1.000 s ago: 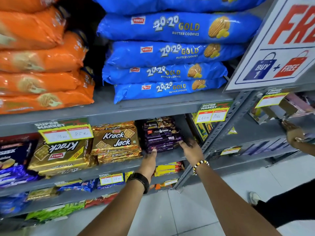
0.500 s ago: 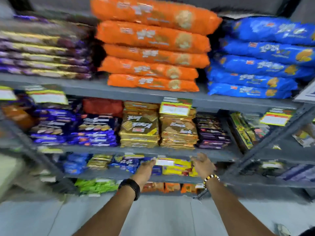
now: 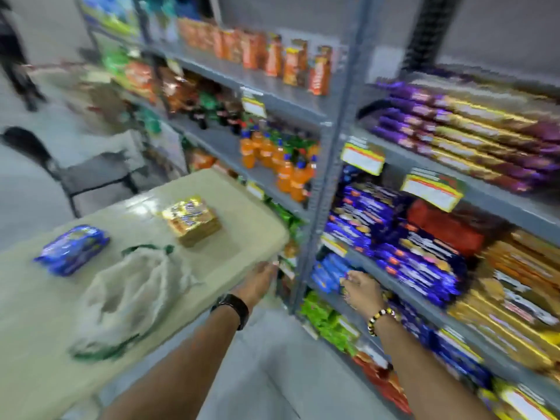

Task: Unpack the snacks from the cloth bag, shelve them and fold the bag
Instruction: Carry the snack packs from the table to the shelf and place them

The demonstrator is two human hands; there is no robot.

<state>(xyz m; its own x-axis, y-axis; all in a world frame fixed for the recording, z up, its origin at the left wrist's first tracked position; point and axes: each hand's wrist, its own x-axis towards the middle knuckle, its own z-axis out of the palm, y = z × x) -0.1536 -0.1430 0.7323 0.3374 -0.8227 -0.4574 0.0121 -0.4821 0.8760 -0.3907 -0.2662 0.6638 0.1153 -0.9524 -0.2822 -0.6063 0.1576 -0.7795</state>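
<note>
Cloth bag (image 3: 130,295) slumped near table's (image 3: 242,225) front edge, left of both hands. Left hand (image 3: 257,283) open, empty; right hand (image 3: 360,287) grip unclear, blurred.

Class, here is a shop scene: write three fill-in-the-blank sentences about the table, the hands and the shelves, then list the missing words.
1. The cloth bag lies on the ____.
2. The blue packet lies to the ____ of the gold packets.
3. The hand wearing the beaded bracelet, reaching at the shelf, is the ____ hand.

Missing words: table; left; right
</note>
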